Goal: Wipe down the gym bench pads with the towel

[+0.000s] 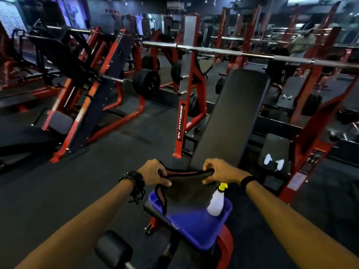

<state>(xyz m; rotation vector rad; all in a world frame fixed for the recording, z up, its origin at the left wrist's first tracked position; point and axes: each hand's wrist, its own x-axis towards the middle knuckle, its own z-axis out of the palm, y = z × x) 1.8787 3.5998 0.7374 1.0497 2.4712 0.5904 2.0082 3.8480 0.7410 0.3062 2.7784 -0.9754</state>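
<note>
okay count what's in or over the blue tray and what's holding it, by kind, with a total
Towel, dark, held over the tray: 1
Spray bottle, white with yellow top, standing in the tray: 1
Blue tray: 1
Hands gripping the towel, left hand and right hand: 2
Total: 5

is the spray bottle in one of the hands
No, the spray bottle stands in the blue tray, while the left hand and right hand both grip the towel.
</note>
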